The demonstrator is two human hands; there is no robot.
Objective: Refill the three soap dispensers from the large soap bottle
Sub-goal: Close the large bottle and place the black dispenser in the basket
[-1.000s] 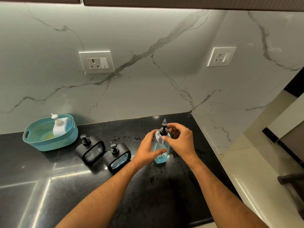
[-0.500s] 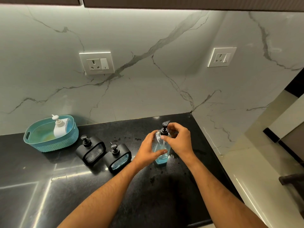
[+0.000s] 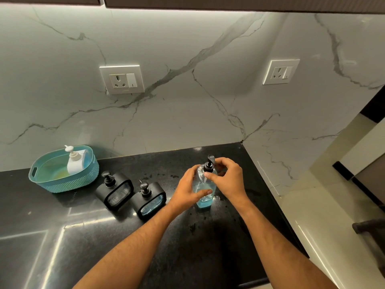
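Observation:
A clear dispenser bottle (image 3: pixel 203 202) with blue soap in its lower part stands upright on the black counter (image 3: pixel 208 247). My left hand (image 3: pixel 187 192) grips its body from the left. My right hand (image 3: pixel 228 180) pinches its black pump head (image 3: pixel 209 164) at the collar. Two black-framed dispensers stand to the left: one (image 3: pixel 115 191) further back and one (image 3: pixel 149 201) showing blue soap through its window. A white pump bottle (image 3: pixel 75 162) stands in the teal basket (image 3: pixel 62 182).
Marble walls meet at a corner behind the counter, with a socket (image 3: pixel 121 79) on the back wall and another (image 3: pixel 280 71) on the right wall. Wet spots lie on the counter near the clear bottle. The counter's right edge drops to a pale floor.
The pump head's spout has turned under my right hand's fingers, from pointing upward to leaning right. My left hand keeps its hold on the bottle, which stays in place.

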